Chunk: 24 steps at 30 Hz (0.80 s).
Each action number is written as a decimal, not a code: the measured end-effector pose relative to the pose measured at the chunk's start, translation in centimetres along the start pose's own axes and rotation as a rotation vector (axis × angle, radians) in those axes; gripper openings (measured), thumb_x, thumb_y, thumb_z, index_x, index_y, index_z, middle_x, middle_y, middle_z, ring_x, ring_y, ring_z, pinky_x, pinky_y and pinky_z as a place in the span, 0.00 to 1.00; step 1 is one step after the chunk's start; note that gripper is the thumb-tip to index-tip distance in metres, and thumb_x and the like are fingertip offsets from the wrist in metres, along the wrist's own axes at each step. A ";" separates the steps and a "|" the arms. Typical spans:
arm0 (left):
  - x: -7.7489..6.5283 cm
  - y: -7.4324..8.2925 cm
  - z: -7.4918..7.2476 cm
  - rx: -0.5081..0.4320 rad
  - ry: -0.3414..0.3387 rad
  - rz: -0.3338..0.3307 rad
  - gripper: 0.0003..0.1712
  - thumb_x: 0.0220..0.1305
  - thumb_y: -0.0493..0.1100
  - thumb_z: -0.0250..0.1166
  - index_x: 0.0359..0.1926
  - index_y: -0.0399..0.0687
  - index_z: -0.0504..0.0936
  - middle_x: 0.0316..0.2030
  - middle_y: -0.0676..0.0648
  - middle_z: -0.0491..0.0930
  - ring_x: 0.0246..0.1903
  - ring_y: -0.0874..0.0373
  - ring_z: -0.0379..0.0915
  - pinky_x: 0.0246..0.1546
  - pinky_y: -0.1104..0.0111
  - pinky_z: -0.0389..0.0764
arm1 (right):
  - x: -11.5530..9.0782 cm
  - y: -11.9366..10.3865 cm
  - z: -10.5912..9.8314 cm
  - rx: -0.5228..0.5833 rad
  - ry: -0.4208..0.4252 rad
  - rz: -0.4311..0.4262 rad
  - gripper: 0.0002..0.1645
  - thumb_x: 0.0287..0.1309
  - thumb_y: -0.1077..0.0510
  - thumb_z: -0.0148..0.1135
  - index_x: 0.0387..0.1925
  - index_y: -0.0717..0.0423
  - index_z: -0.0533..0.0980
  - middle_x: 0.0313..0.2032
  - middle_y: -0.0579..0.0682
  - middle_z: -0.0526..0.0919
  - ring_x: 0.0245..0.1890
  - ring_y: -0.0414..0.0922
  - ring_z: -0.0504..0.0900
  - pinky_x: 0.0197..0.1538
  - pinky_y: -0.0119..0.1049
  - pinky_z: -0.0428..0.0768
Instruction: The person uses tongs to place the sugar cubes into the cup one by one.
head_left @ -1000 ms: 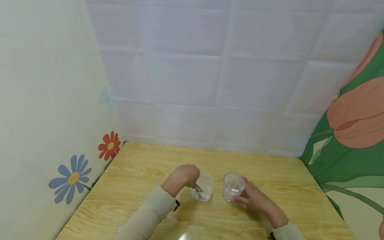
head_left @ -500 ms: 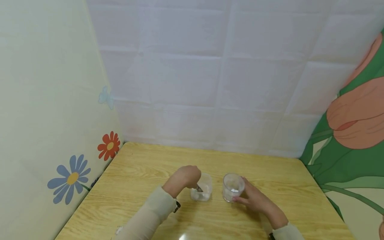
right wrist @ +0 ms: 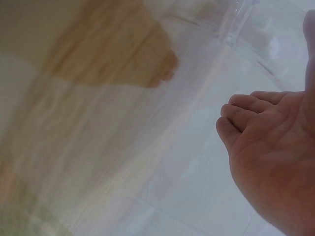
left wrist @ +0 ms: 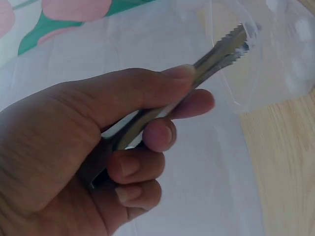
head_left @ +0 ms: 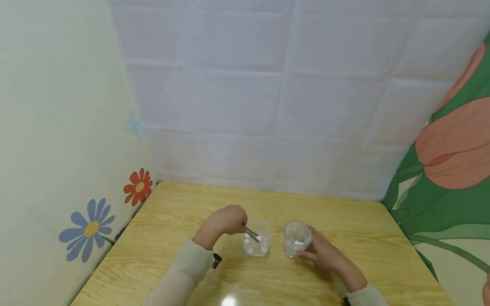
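Note:
My left hand (head_left: 226, 220) grips metal tongs (left wrist: 216, 59) with toothed tips, thumb on one arm and fingers curled beneath. In the head view the tips overlap a clear square plastic container (head_left: 265, 227), which holds several small white pieces (head_left: 248, 247). A whitish spot shows between the toothed tips in the left wrist view; I cannot tell whether it is a gripped piece. To the right, my right hand (head_left: 323, 251) holds a clear glass cup (head_left: 291, 243) upright on the table, thumb in front and fingers behind. A small white patch shows inside the cup.
The wood-grain table (head_left: 191, 199) runs back to a creased white sheet (head_left: 237, 106). A flower-printed sheet (head_left: 57, 140) borders the left side, and a tulip-printed one (head_left: 455, 161) the right. The container and cup stand a short gap apart.
My left hand has shifted left and slightly farther back, drawing the tongs with it, so more white pieces show in the container. My right hand and the cup stay as they were.

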<state>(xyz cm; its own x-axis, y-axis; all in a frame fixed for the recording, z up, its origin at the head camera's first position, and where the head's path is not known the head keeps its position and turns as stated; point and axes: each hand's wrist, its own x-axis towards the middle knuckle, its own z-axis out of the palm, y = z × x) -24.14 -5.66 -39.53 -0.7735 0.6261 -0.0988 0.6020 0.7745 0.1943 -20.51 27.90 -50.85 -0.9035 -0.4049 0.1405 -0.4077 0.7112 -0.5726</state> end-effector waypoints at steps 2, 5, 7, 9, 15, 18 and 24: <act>-0.2 -0.7 0.1 -0.017 0.025 0.022 0.17 0.66 0.41 0.69 0.19 0.50 0.82 0.15 0.58 0.70 0.16 0.66 0.57 0.21 0.73 0.64 | 0.0 -0.1 0.0 -0.002 0.003 0.000 0.55 0.60 0.39 0.69 0.74 0.65 0.56 0.68 0.69 0.68 0.71 0.73 0.58 0.67 0.69 0.60; -0.5 -1.5 0.2 -0.054 0.050 0.042 0.13 0.66 0.43 0.69 0.23 0.50 0.85 0.17 0.58 0.74 0.17 0.66 0.61 0.22 0.72 0.68 | -0.1 -0.2 -0.1 -0.011 0.009 -0.001 0.54 0.60 0.40 0.70 0.74 0.65 0.57 0.68 0.69 0.68 0.71 0.73 0.58 0.66 0.69 0.60; -0.7 -1.9 0.3 -0.085 0.055 0.047 0.12 0.67 0.44 0.69 0.25 0.51 0.86 0.19 0.58 0.76 0.18 0.67 0.64 0.23 0.72 0.70 | -0.2 -0.3 -0.1 -0.017 0.019 -0.006 0.54 0.60 0.40 0.70 0.74 0.66 0.57 0.68 0.70 0.68 0.70 0.74 0.59 0.66 0.70 0.61; -0.9 -2.3 0.4 -0.111 0.063 0.052 0.11 0.68 0.45 0.68 0.27 0.52 0.87 0.21 0.58 0.79 0.18 0.68 0.66 0.25 0.71 0.73 | -0.3 -0.4 -0.1 -0.022 0.027 -0.007 0.54 0.59 0.40 0.70 0.73 0.67 0.58 0.68 0.70 0.68 0.70 0.74 0.59 0.66 0.70 0.61; -1.4 -3.1 0.2 -0.156 0.096 0.070 0.11 0.70 0.45 0.66 0.29 0.53 0.87 0.23 0.57 0.80 0.19 0.68 0.66 0.26 0.70 0.73 | -0.3 -0.4 -0.1 -0.025 0.024 0.000 0.55 0.59 0.39 0.70 0.73 0.67 0.58 0.68 0.70 0.67 0.70 0.75 0.58 0.66 0.70 0.60; -1.7 -3.3 0.0 -0.159 0.105 0.079 0.11 0.71 0.45 0.66 0.29 0.53 0.86 0.22 0.57 0.79 0.18 0.67 0.65 0.26 0.70 0.72 | -0.3 -0.4 -0.1 -0.025 0.013 0.018 0.56 0.59 0.38 0.70 0.74 0.66 0.57 0.69 0.71 0.66 0.71 0.74 0.56 0.66 0.70 0.60; -1.8 -3.3 -0.2 -0.165 0.115 0.090 0.10 0.70 0.45 0.66 0.29 0.53 0.87 0.23 0.57 0.80 0.18 0.68 0.66 0.26 0.71 0.73 | -0.2 -0.5 -0.1 -0.038 0.008 0.042 0.57 0.59 0.37 0.70 0.75 0.66 0.57 0.71 0.71 0.63 0.72 0.72 0.55 0.67 0.70 0.59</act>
<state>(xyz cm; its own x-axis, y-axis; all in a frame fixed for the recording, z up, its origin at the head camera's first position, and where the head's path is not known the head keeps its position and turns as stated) -24.77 -9.39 -39.79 -0.7411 0.6704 0.0362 0.6365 0.6844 0.3556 -20.14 27.72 -50.48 -0.9210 -0.3695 0.1236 -0.3739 0.7488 -0.5472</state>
